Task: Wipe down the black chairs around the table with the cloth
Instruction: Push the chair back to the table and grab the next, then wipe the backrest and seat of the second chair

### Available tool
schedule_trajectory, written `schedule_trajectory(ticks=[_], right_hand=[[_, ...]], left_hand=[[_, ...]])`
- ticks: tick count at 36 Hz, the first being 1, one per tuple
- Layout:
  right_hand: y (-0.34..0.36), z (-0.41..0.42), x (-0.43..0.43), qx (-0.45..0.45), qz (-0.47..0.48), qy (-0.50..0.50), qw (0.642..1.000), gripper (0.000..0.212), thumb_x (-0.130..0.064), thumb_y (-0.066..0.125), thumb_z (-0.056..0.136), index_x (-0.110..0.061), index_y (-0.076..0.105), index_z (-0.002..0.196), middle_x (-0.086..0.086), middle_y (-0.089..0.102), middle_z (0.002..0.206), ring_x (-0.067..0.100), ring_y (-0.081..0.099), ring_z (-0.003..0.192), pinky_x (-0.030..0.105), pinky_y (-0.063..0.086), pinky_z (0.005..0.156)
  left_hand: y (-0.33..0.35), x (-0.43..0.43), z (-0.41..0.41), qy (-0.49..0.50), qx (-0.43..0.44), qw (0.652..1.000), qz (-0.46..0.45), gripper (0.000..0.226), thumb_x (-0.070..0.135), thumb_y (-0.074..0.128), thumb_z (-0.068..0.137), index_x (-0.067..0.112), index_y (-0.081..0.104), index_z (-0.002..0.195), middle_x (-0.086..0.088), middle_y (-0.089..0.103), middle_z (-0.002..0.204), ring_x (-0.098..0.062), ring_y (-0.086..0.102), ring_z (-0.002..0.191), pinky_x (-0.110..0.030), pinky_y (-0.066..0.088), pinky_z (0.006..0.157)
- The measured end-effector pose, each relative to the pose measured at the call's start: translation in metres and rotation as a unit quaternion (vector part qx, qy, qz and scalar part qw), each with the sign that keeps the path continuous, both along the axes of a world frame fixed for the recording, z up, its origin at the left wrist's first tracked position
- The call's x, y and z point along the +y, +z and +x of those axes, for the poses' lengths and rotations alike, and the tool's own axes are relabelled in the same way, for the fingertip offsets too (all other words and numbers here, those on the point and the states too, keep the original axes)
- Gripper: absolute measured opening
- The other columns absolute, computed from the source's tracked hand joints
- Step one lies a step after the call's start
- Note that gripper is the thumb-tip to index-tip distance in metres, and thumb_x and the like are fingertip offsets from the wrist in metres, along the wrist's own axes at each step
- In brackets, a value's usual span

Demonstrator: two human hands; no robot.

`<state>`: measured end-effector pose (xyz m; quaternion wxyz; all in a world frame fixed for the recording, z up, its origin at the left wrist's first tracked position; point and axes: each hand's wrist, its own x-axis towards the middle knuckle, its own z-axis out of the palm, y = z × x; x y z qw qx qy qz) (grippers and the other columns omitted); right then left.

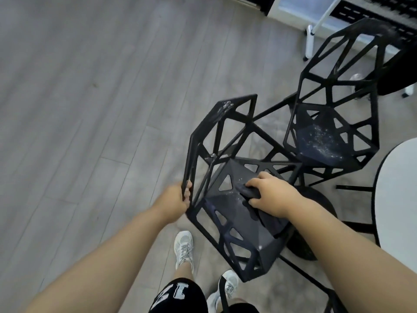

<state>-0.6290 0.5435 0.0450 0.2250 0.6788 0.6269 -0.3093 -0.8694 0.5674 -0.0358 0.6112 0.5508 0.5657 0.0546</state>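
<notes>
A black open-frame chair stands right in front of me, its seat speckled with white dust. My left hand grips the frame at the chair's left edge. My right hand holds a dark cloth pressed onto the seat. The cloth trails back under my wrist. A second black chair of the same kind stands behind and to the right, with white dust on its seat and on its top rail.
A white round table edges in at the right, with its dark round base under it. White furniture legs stand at the top right. Grey wood floor spreads to the left. My feet in white shoes stand below the chair.
</notes>
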Motion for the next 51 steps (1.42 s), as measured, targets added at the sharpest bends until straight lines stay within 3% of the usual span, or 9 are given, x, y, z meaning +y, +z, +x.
schedule_trajectory(ticks=[8, 13, 18, 23, 28, 38, 41, 47, 51], right_hand=[[-0.01, -0.019, 0.025, -0.001, -0.004, 0.041, 0.999, 0.046, -0.037, 0.056, 0.088, -0.033, 0.047, 0.133, 0.0, 0.043, 0.121, 0.027, 0.054, 0.107, 0.038, 0.047, 0.086], [-0.017, -0.033, 0.05, 0.006, 0.03, 0.06, 0.998, 0.046, -0.036, 0.056, 0.088, -0.032, 0.048, 0.133, -0.001, 0.044, 0.12, 0.025, 0.056, 0.102, 0.039, 0.049, 0.086], [-0.024, -0.04, 0.067, 0.034, 0.082, 0.043, 0.995, 0.051, -0.035, 0.056, 0.088, -0.03, 0.042, 0.137, 0.001, 0.04, 0.125, 0.024, 0.054, 0.104, 0.035, 0.048, 0.087], [-0.032, -0.038, 0.07, 0.05, 0.127, -0.022, 0.99, 0.062, -0.03, 0.062, 0.085, -0.022, 0.033, 0.14, 0.008, 0.029, 0.138, 0.027, 0.051, 0.109, 0.033, 0.048, 0.09], [-0.047, -0.029, 0.069, 0.042, 0.134, -0.06, 0.988, 0.066, -0.03, 0.063, 0.087, -0.014, 0.029, 0.142, 0.013, 0.04, 0.133, 0.03, 0.047, 0.117, 0.036, 0.045, 0.095], [-0.093, -0.011, 0.069, 0.074, 0.189, -0.028, 0.979, 0.053, -0.034, 0.066, 0.086, -0.018, 0.043, 0.131, 0.005, 0.048, 0.128, 0.024, 0.048, 0.116, 0.033, 0.046, 0.094], [-0.103, -0.007, 0.072, 0.099, 0.223, -0.014, 0.97, 0.054, -0.034, 0.066, 0.085, -0.021, 0.043, 0.133, 0.002, 0.046, 0.13, 0.021, 0.047, 0.118, 0.029, 0.042, 0.095], [-0.124, -0.01, 0.087, 0.143, 0.305, -0.027, 0.941, 0.061, -0.027, 0.07, 0.083, -0.013, 0.042, 0.136, 0.005, 0.045, 0.13, 0.02, 0.044, 0.118, 0.023, 0.035, 0.096], [-0.143, -0.022, 0.098, 0.135, 0.339, -0.045, 0.93, 0.058, -0.028, 0.068, 0.085, -0.015, 0.043, 0.135, 0.007, 0.046, 0.127, 0.025, 0.049, 0.114, 0.033, 0.044, 0.093]], left_hand=[[0.013, 0.066, -0.049, 0.01, -0.002, 0.998, -0.054, 0.037, -0.017, 0.04, 0.089, 0.018, 0.051, 0.087, 0.001, 0.043, 0.069, -0.009, 0.044, 0.064, -0.007, 0.04, 0.052], [0.015, 0.096, -0.068, 0.006, 0.029, 0.999, -0.025, 0.035, -0.015, 0.044, 0.087, 0.019, 0.052, 0.088, 0.0, 0.044, 0.074, -0.014, 0.046, 0.074, -0.012, 0.042, 0.063], [0.011, 0.101, -0.066, 0.02, 0.064, 0.997, 0.039, 0.03, -0.01, 0.048, 0.086, 0.018, 0.054, 0.095, -0.003, 0.055, 0.079, -0.015, 0.056, 0.076, -0.013, 0.048, 0.064], [0.003, 0.093, -0.066, 0.025, 0.126, 0.986, 0.109, 0.036, 0.0, 0.054, 0.084, 0.026, 0.048, 0.109, 0.0, 0.067, 0.092, -0.016, 0.065, 0.087, -0.032, 0.054, 0.079], [-0.007, 0.076, -0.057, 0.1, 0.13, 0.974, 0.156, 0.046, -0.003, 0.044, 0.086, 0.027, 0.04, 0.12, 0.004, 0.063, 0.092, -0.015, 0.06, 0.084, -0.025, 0.047, 0.066], [-0.037, 0.051, -0.034, 0.28, 0.127, 0.919, 0.249, 0.028, 0.015, 0.049, 0.095, 0.026, 0.036, 0.117, 0.005, 0.06, 0.09, -0.014, 0.057, 0.084, -0.022, 0.036, 0.06], [-0.053, 0.043, -0.025, 0.34, 0.104, 0.894, 0.273, 0.025, 0.02, 0.047, 0.097, 0.023, 0.033, 0.118, 0.004, 0.062, 0.089, -0.019, 0.06, 0.083, -0.03, 0.042, 0.067], [-0.079, 0.041, -0.016, 0.387, 0.091, 0.855, 0.333, 0.029, 0.022, 0.04, 0.099, 0.014, 0.032, 0.126, 0.001, 0.064, 0.091, -0.011, 0.058, 0.075, -0.013, 0.037, 0.057], [-0.093, 0.041, -0.016, 0.406, 0.072, 0.836, 0.362, 0.024, 0.027, 0.042, 0.098, 0.017, 0.038, 0.119, -0.003, 0.064, 0.084, -0.015, 0.06, 0.072, -0.027, 0.045, 0.058]])
